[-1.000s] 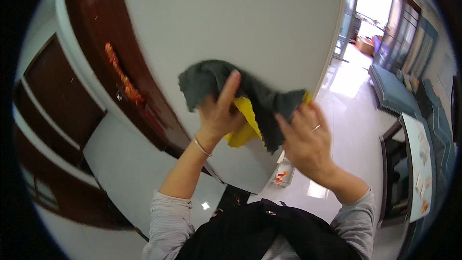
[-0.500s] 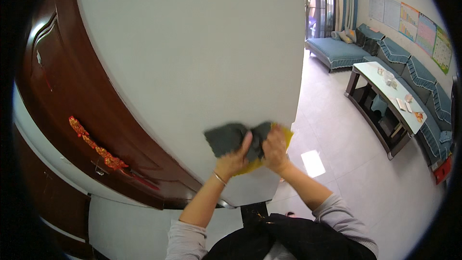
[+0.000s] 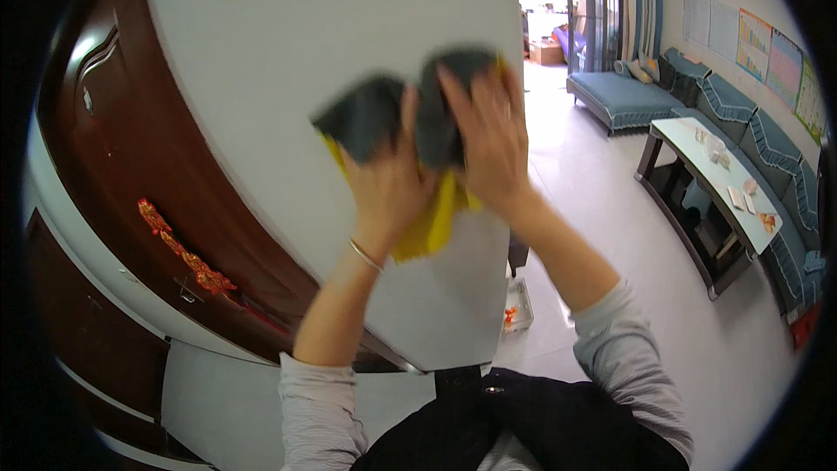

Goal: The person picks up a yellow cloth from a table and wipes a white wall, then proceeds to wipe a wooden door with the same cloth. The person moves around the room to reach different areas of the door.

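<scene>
A cloth (image 3: 362,118), dark grey on one face and yellow on the other, is bunched between my two hands in front of a tall white wall (image 3: 323,17). My left hand (image 3: 388,183) grips its left part, thumb pointing up over the grey face and yellow fabric hanging below. My right hand (image 3: 495,144) holds the right part, its fingers extended upward over the grey fabric. Motion blurs the cloth and fingers. Whether the cloth touches the wall I cannot tell.
To the left stands a dark brown door (image 3: 148,148) with a red-and-gold ornament (image 3: 187,253). On the right are a white-topped coffee table (image 3: 697,144) bearing small items and a blue sofa (image 3: 623,100). A pale tray (image 3: 520,307) lies on the floor beyond the wall's edge.
Both hands have moved up the wall with the cloth. More yellow now hangs below it. The view has shifted slightly, bringing the floor tray and a bright doorway into sight.
</scene>
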`<state>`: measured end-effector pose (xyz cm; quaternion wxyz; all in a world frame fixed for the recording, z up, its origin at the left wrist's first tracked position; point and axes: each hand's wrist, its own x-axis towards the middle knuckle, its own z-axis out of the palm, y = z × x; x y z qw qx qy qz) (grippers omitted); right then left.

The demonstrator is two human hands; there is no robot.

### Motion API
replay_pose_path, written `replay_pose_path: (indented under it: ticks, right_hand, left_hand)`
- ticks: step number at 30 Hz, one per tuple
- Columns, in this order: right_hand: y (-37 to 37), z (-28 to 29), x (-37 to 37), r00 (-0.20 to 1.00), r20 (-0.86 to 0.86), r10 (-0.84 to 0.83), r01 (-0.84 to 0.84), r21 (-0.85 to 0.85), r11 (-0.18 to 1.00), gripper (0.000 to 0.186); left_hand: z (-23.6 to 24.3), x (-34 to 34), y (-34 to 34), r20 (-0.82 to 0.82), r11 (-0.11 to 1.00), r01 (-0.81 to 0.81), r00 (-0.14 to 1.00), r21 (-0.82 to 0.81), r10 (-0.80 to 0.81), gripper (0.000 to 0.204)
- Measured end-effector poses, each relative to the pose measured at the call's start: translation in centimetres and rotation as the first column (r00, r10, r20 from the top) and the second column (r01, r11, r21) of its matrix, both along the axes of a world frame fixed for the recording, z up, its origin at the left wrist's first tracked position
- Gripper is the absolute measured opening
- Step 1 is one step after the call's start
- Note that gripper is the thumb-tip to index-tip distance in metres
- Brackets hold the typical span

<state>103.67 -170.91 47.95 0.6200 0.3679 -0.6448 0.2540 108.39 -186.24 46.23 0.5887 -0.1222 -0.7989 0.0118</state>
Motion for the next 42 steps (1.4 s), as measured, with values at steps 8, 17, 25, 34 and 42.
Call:
replay_pose_path:
  ticks: [8, 17, 25, 34, 42]
  right_hand:
    - [1.3, 4.6, -1.6, 0.974, -0.222, -0.053, 0.038, -0.072, 0.997, 0.051]
    - [2.3, -18.3, 1.7, 0.965, 0.229, 0.124, -0.195, 0.323, 0.926, 0.053]
    - [-1.3, -21.2, 3.2, 0.938, 0.347, 0.016, -0.161, 0.393, 0.905, 0.057]
    - [-10.1, 5.5, 3.4, 0.994, -0.104, 0.044, -0.037, 0.078, 0.996, 0.064]
    - [-18.9, 2.0, 4.4, 0.97, -0.24, -0.045, 0.082, 0.148, 0.986, 0.048]
  left_hand:
    - [5.3, -2.0, 1.1, -0.196, 0.997, 0.017, 0.98, -0.077, -0.032, 0.075]
    - [-23.1, 0.3, -1.6, 0.278, 1.0, 0.023, 0.96, -0.015, -0.018, 0.066]
    - [-25.6, 2.4, -4.1, 0.303, 0.996, -0.086, 0.949, -0.001, 0.082, 0.064]
    - [4.8, 3.1, -11.2, -0.197, 0.999, -0.045, 0.98, -0.027, 0.038, 0.074]
    - [1.6, 6.2, -18.9, -0.191, 0.978, -0.196, 0.965, -0.072, 0.179, 0.044]
